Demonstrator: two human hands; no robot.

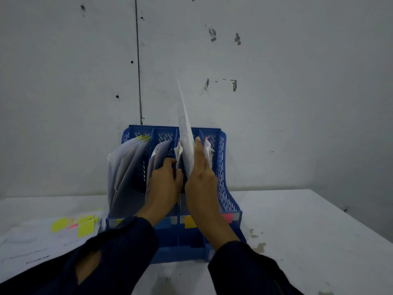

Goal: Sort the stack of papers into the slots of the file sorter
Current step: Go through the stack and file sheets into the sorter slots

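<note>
A blue perforated file sorter [226, 188] with several slots stands on the white table against the wall. Its slots hold upright white papers [125, 167]; coloured labels mark the front of the slots. My right hand [202, 179] grips a white sheet [186, 133] that stands edge-on and sticks up out of the third slot from the left. My left hand [164, 179] reaches into the sorter beside it, its fingers curled against the papers at the divider between the second and third slots. A stack of papers [32, 241] with yellow and pink sticky notes lies flat at the left.
The white table [308, 231] stretches to the right, with small stains near the sorter's right foot. A marked grey wall [276, 81] rises directly behind the sorter. Dark sleeves cover both forearms at the bottom.
</note>
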